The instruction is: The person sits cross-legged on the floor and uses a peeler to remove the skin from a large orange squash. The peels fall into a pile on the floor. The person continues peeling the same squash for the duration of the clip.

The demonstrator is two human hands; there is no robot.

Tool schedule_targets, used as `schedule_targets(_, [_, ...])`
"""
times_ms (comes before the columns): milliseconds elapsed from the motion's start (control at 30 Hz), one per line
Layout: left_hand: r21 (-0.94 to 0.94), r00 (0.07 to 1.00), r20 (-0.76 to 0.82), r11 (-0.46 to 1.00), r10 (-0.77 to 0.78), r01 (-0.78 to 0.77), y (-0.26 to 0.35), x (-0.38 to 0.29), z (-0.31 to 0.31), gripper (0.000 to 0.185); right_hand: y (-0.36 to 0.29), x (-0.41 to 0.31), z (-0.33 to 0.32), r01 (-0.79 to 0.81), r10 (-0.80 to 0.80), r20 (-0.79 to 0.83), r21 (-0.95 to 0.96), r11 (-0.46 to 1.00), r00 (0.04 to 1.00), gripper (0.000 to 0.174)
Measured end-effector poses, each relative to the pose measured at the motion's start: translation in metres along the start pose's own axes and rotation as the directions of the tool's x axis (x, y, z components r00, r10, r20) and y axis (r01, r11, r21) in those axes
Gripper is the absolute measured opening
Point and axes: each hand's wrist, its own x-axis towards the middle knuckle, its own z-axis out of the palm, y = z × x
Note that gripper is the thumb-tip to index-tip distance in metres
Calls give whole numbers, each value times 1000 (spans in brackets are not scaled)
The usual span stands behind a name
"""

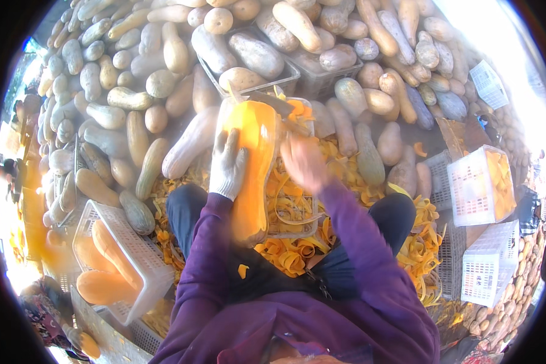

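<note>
A long peeled orange squash (255, 200) lies lengthwise in front of me, across a clear plastic crate (292, 235). My left hand (230, 164), in a white knit glove with grey fingers, presses on its upper left side. The squash's far end shows a flat cut face. My right hand (304, 160) is bare and blurred by motion, just right of the squash. It grips a broad-bladed knife (273, 104), whose blade reaches up and left behind the squash's far end. Orange peel strips (295, 200) fill the crate beneath. Right of the blade are small orange pieces (301, 110).
Unpeeled squashes (132, 98) are heaped all across the far side, some inside clear crates (255, 86). A tilted white crate (132, 255) at left holds peeled squashes (102, 286). Crates (475, 186) stand at right, one with orange pieces. Peel (418, 245) surrounds my knees.
</note>
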Motion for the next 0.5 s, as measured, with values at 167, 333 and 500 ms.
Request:
schedule_targets(167, [-57, 1000, 0, 998, 22, -21, 4, 0, 0, 53, 46, 90, 32, -410, 365, 190, 337, 848, 911, 33])
schedule_targets(333, [71, 1000, 26, 998, -2, 0, 0, -1, -5, 54, -4, 59, 28, -264, 252, 84, 204, 943, 964, 26])
schedule_targets(500, [-8, 999, 16, 999, -36, 36, -3, 0, -3, 53, -65, 9, 43, -391, 400, -41, 136, 910, 916, 31])
